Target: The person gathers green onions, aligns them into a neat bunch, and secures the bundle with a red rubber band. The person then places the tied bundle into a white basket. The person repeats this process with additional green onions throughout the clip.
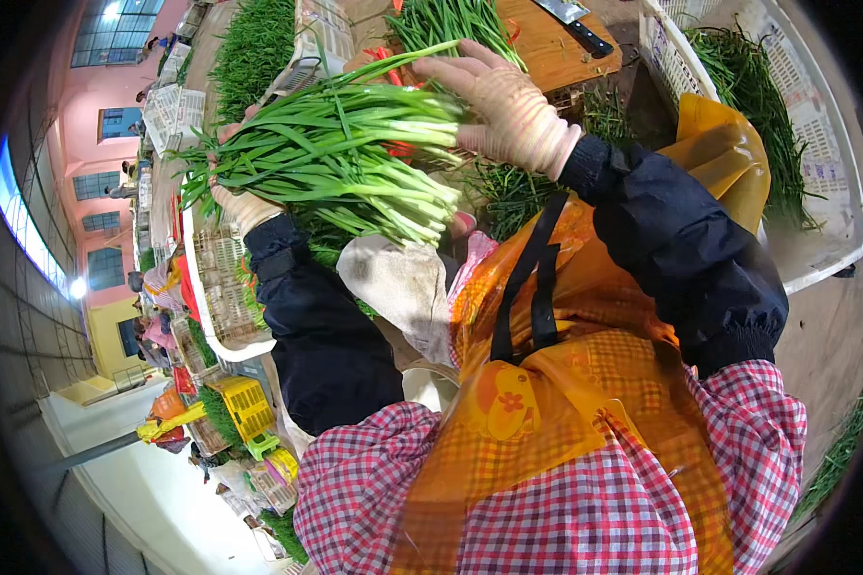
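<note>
My left hand [243, 205], in a light knitted glove, grips a thick bunch of Chinese chives [338, 147] around its leafy part from the left and below. The pale cut stalk ends point right, and the bunch covers part of the hand. My right hand [510, 108], in a striped knitted glove, is spread beside these ends with its thumb and fingers apart. One longer stalk reaches up to its fingertips; whether they touch is unclear. Behind the hands lies another bunch of chives [457, 29], near red ties [381, 56] on a wooden board.
A cleaver with a black handle [588, 37] lies on the wooden board [546, 54]. At right stands a white plastic crate [827, 162] with loose greens. Another white crate [219, 287] stands at left. Loose chives [514, 194] lie below my hands. Several people work in the background.
</note>
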`<state>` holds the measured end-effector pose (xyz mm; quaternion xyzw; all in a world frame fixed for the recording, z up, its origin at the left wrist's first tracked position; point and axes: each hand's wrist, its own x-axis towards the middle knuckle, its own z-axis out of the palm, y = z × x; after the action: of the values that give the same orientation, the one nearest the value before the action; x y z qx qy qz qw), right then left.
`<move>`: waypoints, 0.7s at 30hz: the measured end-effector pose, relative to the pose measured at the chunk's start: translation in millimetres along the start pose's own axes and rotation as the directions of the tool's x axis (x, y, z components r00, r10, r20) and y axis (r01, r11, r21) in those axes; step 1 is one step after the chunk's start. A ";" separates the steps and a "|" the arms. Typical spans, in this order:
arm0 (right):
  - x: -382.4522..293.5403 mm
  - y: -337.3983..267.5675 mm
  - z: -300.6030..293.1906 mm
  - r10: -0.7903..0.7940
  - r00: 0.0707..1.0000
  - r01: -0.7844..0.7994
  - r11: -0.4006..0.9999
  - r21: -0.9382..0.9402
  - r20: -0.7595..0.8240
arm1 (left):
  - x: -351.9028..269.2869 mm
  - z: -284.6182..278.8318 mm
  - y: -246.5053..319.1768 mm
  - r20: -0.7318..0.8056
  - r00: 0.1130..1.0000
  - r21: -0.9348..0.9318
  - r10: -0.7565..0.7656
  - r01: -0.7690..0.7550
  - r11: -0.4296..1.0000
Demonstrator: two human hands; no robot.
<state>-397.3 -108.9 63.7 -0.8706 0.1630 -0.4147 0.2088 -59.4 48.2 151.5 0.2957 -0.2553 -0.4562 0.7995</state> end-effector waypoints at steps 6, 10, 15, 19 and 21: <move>32.4 35.2 11.2 0.487 0.860 -0.409 0.482 0.775 0.151 | 7.8 -29.8 2.3 0.221 0.938 0.944 0.265 -0.275 0.184; 28.0 51.9 5.4 0.525 0.807 -0.485 0.329 0.811 0.270 | -2.9 0.9 -12.0 -0.303 0.952 0.293 0.035 0.058 0.954; 20.6 64.9 5.4 0.691 0.639 -0.491 0.029 0.871 0.338 | -18.5 57.4 -42.4 -0.393 0.918 0.331 0.050 0.091 0.939; 8.3 82.8 9.3 0.813 0.430 -0.530 -0.126 0.839 0.393 | -28.2 56.7 -48.0 -0.316 0.949 0.184 -0.027 0.089 0.979; -6.4 85.3 13.7 0.835 0.389 -0.458 -0.191 0.868 0.389 | -36.5 42.8 -43.7 -0.310 0.949 0.195 -0.058 0.123 0.973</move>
<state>-399.8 -176.2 9.2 -0.2611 0.3597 -0.3819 0.8103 -130.2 52.2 145.4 0.4568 -0.1630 -0.4122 0.7712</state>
